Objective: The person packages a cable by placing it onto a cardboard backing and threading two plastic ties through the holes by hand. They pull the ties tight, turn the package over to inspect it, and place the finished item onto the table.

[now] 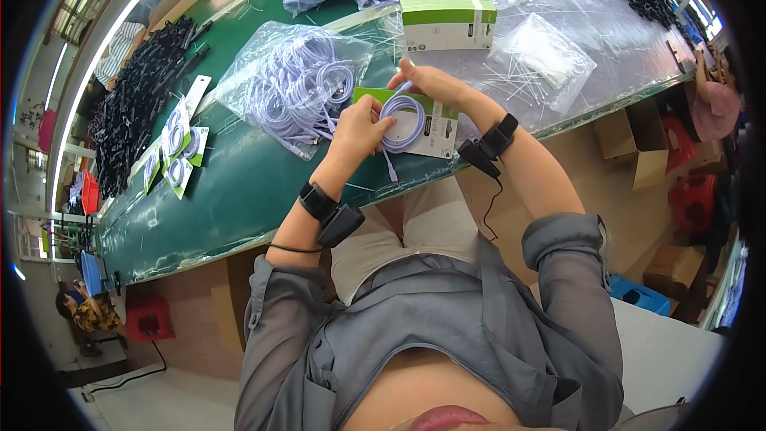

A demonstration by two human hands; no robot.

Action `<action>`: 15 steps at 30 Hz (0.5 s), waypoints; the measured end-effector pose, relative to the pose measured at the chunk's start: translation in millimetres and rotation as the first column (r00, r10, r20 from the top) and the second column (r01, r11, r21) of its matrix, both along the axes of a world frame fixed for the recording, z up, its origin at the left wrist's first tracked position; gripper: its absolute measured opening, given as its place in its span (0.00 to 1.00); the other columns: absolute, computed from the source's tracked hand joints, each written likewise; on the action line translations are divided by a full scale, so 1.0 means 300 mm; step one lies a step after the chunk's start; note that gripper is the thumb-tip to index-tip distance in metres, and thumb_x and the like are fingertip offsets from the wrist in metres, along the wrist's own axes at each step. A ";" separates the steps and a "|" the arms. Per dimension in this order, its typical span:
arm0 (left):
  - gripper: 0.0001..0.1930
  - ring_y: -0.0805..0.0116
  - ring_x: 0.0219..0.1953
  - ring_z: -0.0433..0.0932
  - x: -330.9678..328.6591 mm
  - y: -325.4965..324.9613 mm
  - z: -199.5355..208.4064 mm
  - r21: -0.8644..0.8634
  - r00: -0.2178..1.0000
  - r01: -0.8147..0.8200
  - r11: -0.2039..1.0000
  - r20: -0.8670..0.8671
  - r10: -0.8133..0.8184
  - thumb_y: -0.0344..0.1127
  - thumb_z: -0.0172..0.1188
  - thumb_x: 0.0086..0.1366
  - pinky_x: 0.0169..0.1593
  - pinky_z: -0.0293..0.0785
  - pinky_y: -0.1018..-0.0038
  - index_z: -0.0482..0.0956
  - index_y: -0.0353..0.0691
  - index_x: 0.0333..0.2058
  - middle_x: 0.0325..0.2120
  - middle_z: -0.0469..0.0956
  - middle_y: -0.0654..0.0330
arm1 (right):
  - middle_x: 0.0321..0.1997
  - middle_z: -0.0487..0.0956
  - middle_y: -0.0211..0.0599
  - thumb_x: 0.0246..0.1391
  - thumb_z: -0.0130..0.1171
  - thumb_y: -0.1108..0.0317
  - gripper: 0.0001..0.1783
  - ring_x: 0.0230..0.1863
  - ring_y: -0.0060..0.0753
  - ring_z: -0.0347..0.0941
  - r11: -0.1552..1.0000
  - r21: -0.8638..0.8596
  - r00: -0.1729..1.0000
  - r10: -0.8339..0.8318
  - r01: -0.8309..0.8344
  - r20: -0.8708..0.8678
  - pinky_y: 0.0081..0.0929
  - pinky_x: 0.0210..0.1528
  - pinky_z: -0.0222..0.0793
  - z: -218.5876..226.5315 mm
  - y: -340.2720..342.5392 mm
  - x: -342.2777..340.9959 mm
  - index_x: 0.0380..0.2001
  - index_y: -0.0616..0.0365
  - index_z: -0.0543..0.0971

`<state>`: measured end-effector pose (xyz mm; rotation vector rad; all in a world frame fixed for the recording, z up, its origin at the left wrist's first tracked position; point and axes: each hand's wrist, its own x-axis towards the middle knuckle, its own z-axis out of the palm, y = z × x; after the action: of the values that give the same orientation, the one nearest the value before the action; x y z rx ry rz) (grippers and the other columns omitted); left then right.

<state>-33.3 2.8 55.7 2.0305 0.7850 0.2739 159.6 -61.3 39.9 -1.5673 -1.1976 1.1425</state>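
Green-and-grey table (231, 219) is running across the workroom, its green top stretching left between carded cables (176, 144) and the front edge, bagged cables (275, 84) and stacked packs (447, 12) crowding beyond the hands. Near that edge, coiled lilac cable (403, 146) is lying over a green-white card (441, 140); left hand (361, 125) is pinching the coil, fingers nearly closed, while right hand (435, 85) is curling partly open by its top, grip unclear.

Lavender cable (420, 123), green-and-white card (444, 132), green table (215, 203)

Left hand (357, 128) curls near right hand (435, 85).
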 end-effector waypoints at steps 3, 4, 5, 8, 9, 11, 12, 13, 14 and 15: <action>0.12 0.71 0.11 0.74 -0.035 -0.012 -0.002 -0.049 0.998 -0.036 0.998 0.047 0.039 0.31 0.63 0.56 0.13 0.67 0.75 0.71 0.30 0.32 0.17 0.74 0.57 | 0.36 0.78 0.38 0.60 0.39 0.36 0.33 0.39 0.25 0.71 0.999 -0.046 0.969 0.014 -0.026 -0.245 0.21 0.43 0.66 0.000 -0.030 0.023 0.45 0.55 0.76; 0.12 0.71 0.11 0.74 -0.041 -0.016 -0.006 -0.045 0.998 -0.040 0.998 0.049 0.042 0.31 0.63 0.57 0.14 0.67 0.75 0.71 0.30 0.32 0.17 0.75 0.57 | 0.37 0.78 0.39 0.60 0.39 0.36 0.33 0.40 0.26 0.71 0.997 -0.066 0.932 0.013 -0.040 -0.362 0.21 0.43 0.67 0.008 -0.033 0.017 0.47 0.55 0.75; 0.12 0.72 0.11 0.74 -0.046 -0.019 -0.009 -0.040 0.998 -0.043 0.998 0.050 0.045 0.31 0.63 0.57 0.14 0.67 0.76 0.71 0.30 0.32 0.17 0.75 0.57 | 0.37 0.78 0.39 0.60 0.39 0.36 0.33 0.40 0.26 0.71 0.996 -0.072 0.931 0.017 -0.047 -0.365 0.21 0.43 0.67 0.006 -0.027 0.010 0.47 0.55 0.75; 0.12 0.71 0.13 0.74 -0.060 -0.019 -0.005 -0.041 0.998 -0.052 0.998 0.043 0.053 0.31 0.64 0.56 0.16 0.68 0.76 0.71 0.31 0.32 0.18 0.75 0.57 | 0.41 0.77 0.40 0.59 0.49 0.46 0.28 0.42 0.26 0.72 0.996 -0.039 0.976 0.065 -0.075 -0.209 0.22 0.45 0.67 0.010 -0.008 -0.005 0.53 0.55 0.70; 0.12 0.69 0.14 0.75 -0.062 -0.017 -0.001 -0.043 0.998 -0.053 0.998 0.035 0.054 0.31 0.64 0.56 0.17 0.69 0.75 0.71 0.31 0.32 0.18 0.75 0.56 | 0.41 0.77 0.40 0.59 0.49 0.46 0.28 0.42 0.26 0.72 0.996 -0.042 0.976 0.069 -0.079 -0.208 0.22 0.45 0.67 0.021 -0.010 -0.009 0.53 0.55 0.70; 0.11 0.68 0.15 0.75 -0.063 -0.004 -0.008 -0.047 0.998 -0.056 0.997 0.029 0.058 0.31 0.64 0.56 0.19 0.70 0.74 0.71 0.32 0.32 0.19 0.75 0.56 | 0.43 0.77 0.40 0.55 0.57 0.56 0.27 0.44 0.26 0.72 0.988 0.020 0.988 0.152 -0.151 -0.037 0.22 0.47 0.67 0.049 -0.032 -0.019 0.56 0.56 0.67; 0.11 0.70 0.15 0.74 -0.062 0.014 -0.024 0.094 0.990 -0.048 0.994 0.135 0.035 0.31 0.64 0.56 0.18 0.69 0.75 0.71 0.32 0.33 0.19 0.75 0.58 | 0.44 0.76 0.39 0.53 0.60 0.62 0.29 0.45 0.25 0.72 0.980 0.046 0.981 0.189 -0.191 0.051 0.23 0.48 0.67 0.056 -0.036 -0.019 0.57 0.56 0.66; 0.11 0.73 0.16 0.74 -0.058 0.022 -0.018 0.232 0.972 -0.050 0.971 0.234 -0.006 0.30 0.64 0.56 0.18 0.68 0.77 0.71 0.33 0.34 0.20 0.75 0.59 | 0.44 0.76 0.39 0.53 0.60 0.62 0.29 0.45 0.25 0.72 0.981 0.043 0.981 0.188 -0.190 0.052 0.23 0.48 0.67 0.055 -0.039 -0.014 0.57 0.56 0.66; 0.11 0.75 0.16 0.73 -0.057 0.026 -0.011 0.364 0.944 -0.066 0.929 0.324 -0.060 0.30 0.64 0.56 0.17 0.68 0.78 0.72 0.33 0.34 0.20 0.75 0.60 | 0.45 0.76 0.38 0.50 0.62 0.65 0.31 0.46 0.25 0.72 0.971 0.058 0.972 0.233 -0.231 -0.029 0.23 0.50 0.67 0.052 -0.042 -0.009 0.57 0.56 0.65; 0.11 0.75 0.16 0.73 -0.059 0.031 -0.002 0.362 0.944 -0.066 0.930 0.326 -0.059 0.30 0.64 0.56 0.17 0.68 0.78 0.72 0.33 0.34 0.20 0.75 0.60 | 0.45 0.76 0.38 0.48 0.64 0.69 0.33 0.46 0.25 0.72 0.960 0.077 0.955 0.277 -0.270 -0.109 0.23 0.51 0.67 0.052 -0.044 -0.005 0.58 0.56 0.65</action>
<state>-51.0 12.1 55.0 2.2462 0.5523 0.7967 158.0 -74.6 55.5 -1.2951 -1.3860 1.3430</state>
